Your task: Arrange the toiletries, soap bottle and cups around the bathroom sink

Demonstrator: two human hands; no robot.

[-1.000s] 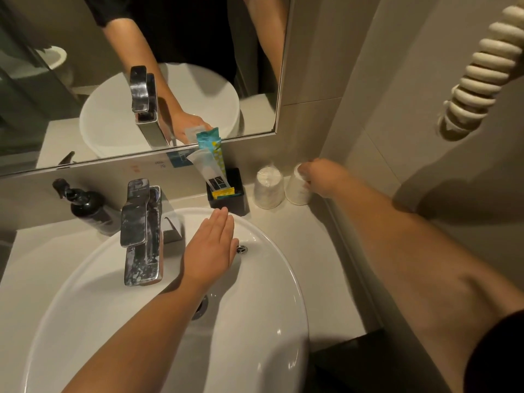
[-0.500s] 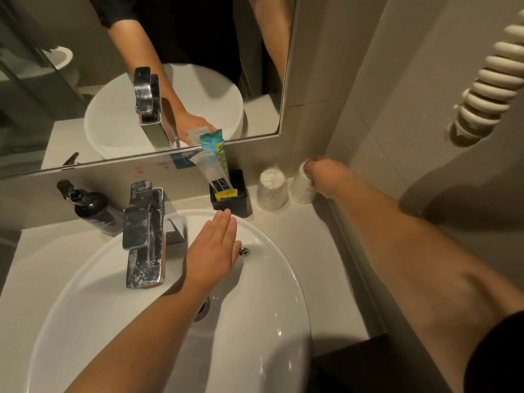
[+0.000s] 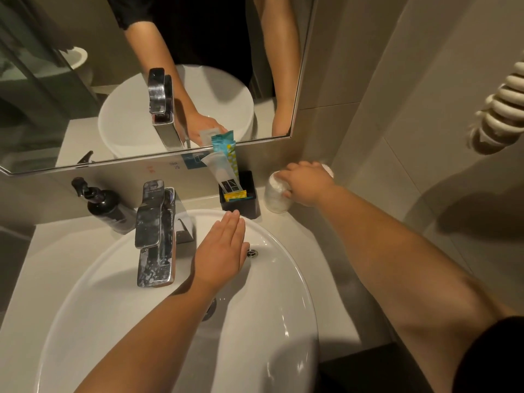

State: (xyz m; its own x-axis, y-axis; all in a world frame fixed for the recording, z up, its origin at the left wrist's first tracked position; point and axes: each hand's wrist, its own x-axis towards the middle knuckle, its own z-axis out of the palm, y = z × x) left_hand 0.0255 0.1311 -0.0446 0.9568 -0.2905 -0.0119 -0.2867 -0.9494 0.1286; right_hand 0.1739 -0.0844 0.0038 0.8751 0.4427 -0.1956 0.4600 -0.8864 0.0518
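Two white wrapped cups stand at the back right of the counter. My right hand reaches over them, its fingers and thumb closed on the left cup. It hides most of the right cup. Left of the cups, a black holder has toiletry sachets standing upright in it. A black pump soap bottle sits at the back left, beside the tap. My left hand lies flat on the back rim of the white sink, fingers straight, holding nothing.
The chrome tap rises over the basin between the soap bottle and my left hand. The mirror runs along the back wall. A coiled white cord hangs on the tiled right wall. Beige counter surrounds the sink.
My right hand has shifted left from the right cup and now closes on the left cup. My left hand has stayed flat on the sink rim.
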